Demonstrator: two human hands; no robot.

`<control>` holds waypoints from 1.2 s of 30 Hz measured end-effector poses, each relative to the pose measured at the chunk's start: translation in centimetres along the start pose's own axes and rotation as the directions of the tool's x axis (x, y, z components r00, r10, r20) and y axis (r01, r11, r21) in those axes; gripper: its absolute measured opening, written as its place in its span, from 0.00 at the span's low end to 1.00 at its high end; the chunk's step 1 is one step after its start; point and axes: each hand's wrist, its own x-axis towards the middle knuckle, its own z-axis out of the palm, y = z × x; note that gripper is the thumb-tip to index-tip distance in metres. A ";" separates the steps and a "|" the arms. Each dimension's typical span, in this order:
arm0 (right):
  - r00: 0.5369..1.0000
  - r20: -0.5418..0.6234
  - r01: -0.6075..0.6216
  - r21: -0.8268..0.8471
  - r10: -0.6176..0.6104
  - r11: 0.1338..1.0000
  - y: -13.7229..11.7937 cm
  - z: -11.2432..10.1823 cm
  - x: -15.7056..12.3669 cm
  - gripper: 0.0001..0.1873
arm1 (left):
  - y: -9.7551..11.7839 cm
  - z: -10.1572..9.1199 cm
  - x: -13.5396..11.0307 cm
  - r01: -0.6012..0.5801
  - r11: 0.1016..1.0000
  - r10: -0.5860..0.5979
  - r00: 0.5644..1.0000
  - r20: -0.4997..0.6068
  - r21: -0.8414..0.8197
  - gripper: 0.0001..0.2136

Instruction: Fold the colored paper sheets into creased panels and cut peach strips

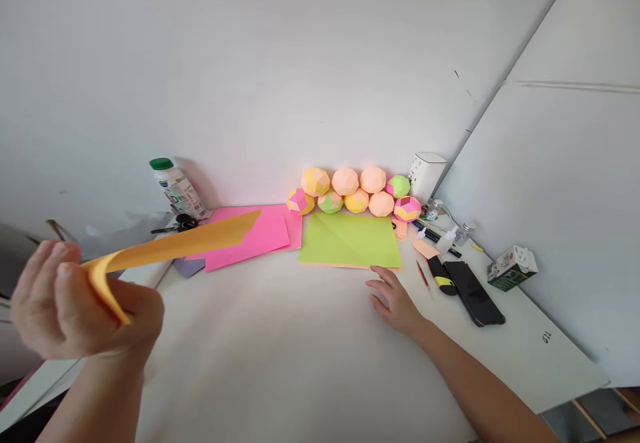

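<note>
My left hand is raised at the left with its fingers wrapped round a strip of orange paper. The strip is curled inside the fist and its long end points right, over some pink paper sheets. My right hand holds nothing; its fingers are apart at the near edge of a lime-green paper sheet. Whether a fingertip touches that sheet I cannot tell. Behind the sheet, several faceted paper balls in peach, orange, pink and green are stacked in two rows against the wall.
On the right of the white table lie a black phone, a box cutter, a red pencil-like stick and a small glue bottle. A small carton stands beyond. At the back left are a green-capped bottle and scissors.
</note>
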 end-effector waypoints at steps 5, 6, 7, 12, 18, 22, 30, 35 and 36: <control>0.999 0.041 0.016 -0.049 -0.014 0.999 0.6 0.1 -0.1 0.13 | 0.9 4.6 -0.9 -0.104 0.982 0.126 0.982 -0.139 0.158 0.38; 0.998 0.054 0.024 -0.063 -0.021 0.998 0.7 0.1 -0.2 0.13 | 1.1 6.2 -1.6 -0.058 0.995 0.056 0.998 0.020 0.076 0.35; 0.997 0.069 0.031 -0.079 -0.025 0.996 0.8 0.2 -0.2 0.13 | 1.3 7.8 -2.5 -0.044 0.998 0.038 0.990 0.138 0.045 0.30; 0.992 0.121 0.048 -0.124 -0.033 0.991 1.2 0.4 -0.2 0.11 | 1.9 12.6 -5.8 -0.039 0.997 0.064 0.894 0.444 -0.067 0.22; 0.990 0.140 0.050 -0.141 -0.030 0.989 1.2 0.3 -0.1 0.12 | 2.3 11.4 -5.5 0.007 0.988 0.080 0.827 0.557 -0.152 0.17; 0.990 0.137 0.036 -0.155 -0.015 0.987 1.1 0.4 -0.1 0.13 | 3.4 10.5 -5.3 0.038 0.984 0.088 0.752 0.654 -0.177 0.16; 0.995 0.097 -0.006 -0.279 0.035 0.960 0.9 0.9 0.0 0.15 | 4.8 9.6 -5.0 0.121 0.985 0.021 0.616 0.788 -0.121 0.14; 0.986 0.138 -0.051 -0.290 0.094 0.956 1.3 0.9 -0.2 0.17 | 4.8 9.4 -4.8 0.184 0.980 -0.044 0.568 0.822 -0.075 0.14; 0.984 0.142 -0.058 -0.287 0.103 0.956 1.3 0.9 -0.2 0.18 | 4.8 9.3 -4.8 0.195 0.978 -0.054 0.560 0.826 -0.068 0.14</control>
